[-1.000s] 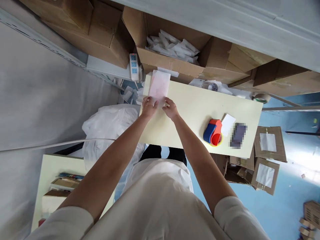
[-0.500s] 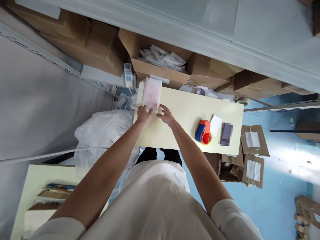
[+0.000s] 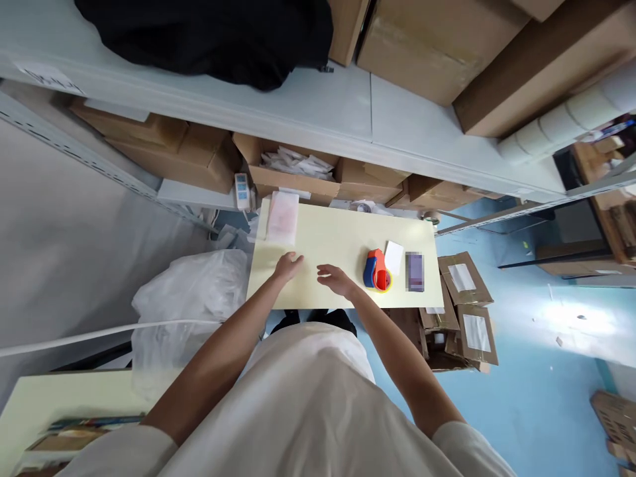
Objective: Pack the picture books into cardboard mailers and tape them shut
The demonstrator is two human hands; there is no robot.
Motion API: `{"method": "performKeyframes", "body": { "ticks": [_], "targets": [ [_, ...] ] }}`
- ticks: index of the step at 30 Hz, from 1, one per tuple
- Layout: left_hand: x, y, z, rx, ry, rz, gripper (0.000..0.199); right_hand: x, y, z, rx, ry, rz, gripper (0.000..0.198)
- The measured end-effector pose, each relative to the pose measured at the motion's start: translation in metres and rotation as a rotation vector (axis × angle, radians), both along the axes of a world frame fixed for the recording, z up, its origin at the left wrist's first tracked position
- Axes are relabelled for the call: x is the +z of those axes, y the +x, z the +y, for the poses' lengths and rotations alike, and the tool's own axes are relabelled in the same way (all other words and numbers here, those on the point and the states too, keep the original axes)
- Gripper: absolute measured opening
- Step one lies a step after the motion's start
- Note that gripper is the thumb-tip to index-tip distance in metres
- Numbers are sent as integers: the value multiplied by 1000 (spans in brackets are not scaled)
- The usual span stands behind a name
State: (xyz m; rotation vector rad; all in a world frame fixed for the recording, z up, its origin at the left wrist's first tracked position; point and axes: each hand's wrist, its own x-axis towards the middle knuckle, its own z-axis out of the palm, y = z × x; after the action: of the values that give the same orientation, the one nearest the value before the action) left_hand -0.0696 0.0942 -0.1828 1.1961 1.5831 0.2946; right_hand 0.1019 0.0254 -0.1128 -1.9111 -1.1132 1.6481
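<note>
Both my hands are over the pale tabletop (image 3: 328, 228), apart from each other and holding nothing. My left hand (image 3: 289, 266) is open, its fingers loosely stretched toward the right. Just beyond it, at the table's far left corner, lies a pinkish-white packet (image 3: 283, 218), with a gap between packet and fingertips. My right hand (image 3: 335, 279) is open too, fingers pointing left. To the right of that hand sits a red and blue tape dispenser (image 3: 377, 271). A white card or pad (image 3: 394, 256) and a pixelated dark object (image 3: 415, 271) lie farther right.
Behind the table, an open carton (image 3: 293, 179) on the shelf holds many white packets. A power strip (image 3: 242, 191) stands beside it. Clear plastic bags (image 3: 191, 291) bulge at the table's left. Flattened cartons (image 3: 462, 311) lean at the right. A grey shelf (image 3: 298, 112) overhangs the far side.
My hands have let go of the packet, drawn back toward me and moved apart. The packet stays at the far left corner. The view has tilted up, showing more of the upper shelf.
</note>
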Motion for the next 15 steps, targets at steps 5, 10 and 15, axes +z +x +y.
{"method": "performKeyframes", "body": {
  "ticks": [5, 10, 15],
  "targets": [
    [-4, 13, -26, -102, -30, -84, 40, 10, 37, -55, -185, 12, 42, 38],
    [-4, 23, -50, -187, -60, -99, 45, 2, 68, -103, -328, 20, 117, 44],
    [4, 40, -69, -247, -85, -93, 57, -7, 93, -132, -358, 13, 145, 44]
  ]
}}
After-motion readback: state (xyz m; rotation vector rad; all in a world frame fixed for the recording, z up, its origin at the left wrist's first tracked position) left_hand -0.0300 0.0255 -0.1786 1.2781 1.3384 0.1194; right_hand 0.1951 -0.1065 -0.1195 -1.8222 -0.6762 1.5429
